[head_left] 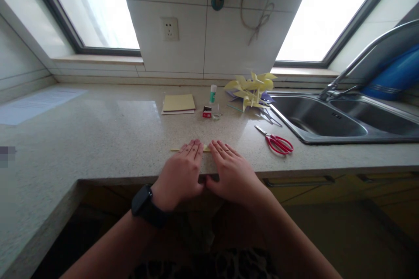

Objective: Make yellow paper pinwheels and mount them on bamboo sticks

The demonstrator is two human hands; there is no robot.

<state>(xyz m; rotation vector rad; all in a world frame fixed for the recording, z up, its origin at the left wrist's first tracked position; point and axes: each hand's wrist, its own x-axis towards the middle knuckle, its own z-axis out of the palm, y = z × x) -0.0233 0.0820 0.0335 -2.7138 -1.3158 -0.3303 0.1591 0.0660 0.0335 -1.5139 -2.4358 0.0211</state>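
Note:
A thin pale-yellow stick, seemingly rolled paper (174,149), lies along the front of the counter (124,144), mostly covered by my fingers. My left hand (180,168) rests palm down over it, fingers stretched out flat and close together. Beside it, my right hand (231,170) presses flat on the same roll, its fingers straight. A bit of the roll shows between the hands. Both thumbs point inward at the counter's front edge, almost touching. Neither hand grips anything.
Behind my hands are a stack of yellow paper (178,103), a glue stick (213,94), a small red box (207,111) and clear tape (216,116). Yellow pinwheels (250,89) lie back right. Red-handled scissors (277,143) sit right, near the sink (304,139).

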